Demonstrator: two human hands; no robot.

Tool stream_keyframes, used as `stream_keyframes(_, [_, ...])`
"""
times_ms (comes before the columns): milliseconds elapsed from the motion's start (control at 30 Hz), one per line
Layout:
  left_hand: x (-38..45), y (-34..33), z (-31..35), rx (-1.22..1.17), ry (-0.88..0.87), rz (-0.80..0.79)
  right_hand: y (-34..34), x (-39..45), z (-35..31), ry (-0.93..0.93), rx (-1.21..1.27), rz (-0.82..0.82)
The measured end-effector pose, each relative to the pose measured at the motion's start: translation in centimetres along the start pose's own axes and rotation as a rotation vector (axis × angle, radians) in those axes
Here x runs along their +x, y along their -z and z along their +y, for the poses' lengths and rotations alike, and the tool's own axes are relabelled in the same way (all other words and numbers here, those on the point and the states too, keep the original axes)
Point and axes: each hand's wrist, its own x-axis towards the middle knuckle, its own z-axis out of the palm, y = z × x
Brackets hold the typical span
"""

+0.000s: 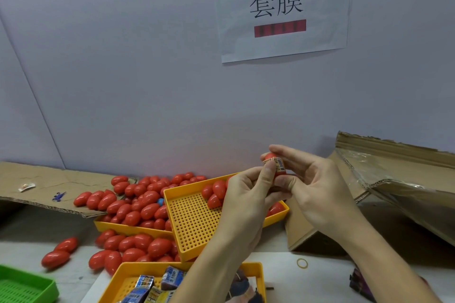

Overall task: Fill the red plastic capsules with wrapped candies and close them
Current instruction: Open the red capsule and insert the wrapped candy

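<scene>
Red capsule (275, 164), striped candy wrapper showing, pinched between both hands.

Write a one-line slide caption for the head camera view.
Both hands, left hand and right hand, hold a red capsule with a candy wrapper above a yellow perforated tray.

- A plain pale grey-lilac wall (123, 69) fills the upper view, evenly lit.
- A white paper sign (283, 10) with two black Chinese characters and blurred red bars hangs on it.
- A thin seam (32, 88) slants down the wall's left side.
- Below, a pale worktop (295, 278), with flattened cardboard (37, 184) against the wall.
</scene>
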Motion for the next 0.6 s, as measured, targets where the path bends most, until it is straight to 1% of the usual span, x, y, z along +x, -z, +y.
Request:
stream_keyframes(233, [0.06, 0.21, 0.23, 0.078, -0.009, -0.001, 0.03, -0.03, 0.11, -0.011, 0.029, -0.009])
stream_keyframes(300, [0.1, 0.2, 0.37, 0.084, 0.017, 0.016, 0.03, -0.07, 0.15, -0.017, 0.057, -0.023])
stream_keyframes(367, [0.09, 0.04, 0.44, 0.025, 0.079, 0.017, 0.12, -0.05, 0.13, -0.026, 0.058, -0.049])
stream_keyframes(467, [-0.01, -0.05, 0.47, -0.069, 0.126, -0.021, 0.24, -0.07, 0.25, -0.034, 0.044, -0.07])
stream_keyframes(600, [0.05, 0.37, 0.46, -0.056, 0.102, -0.101, 0.1, 0.02, 0.46, -0.032, -0.01, -0.05])
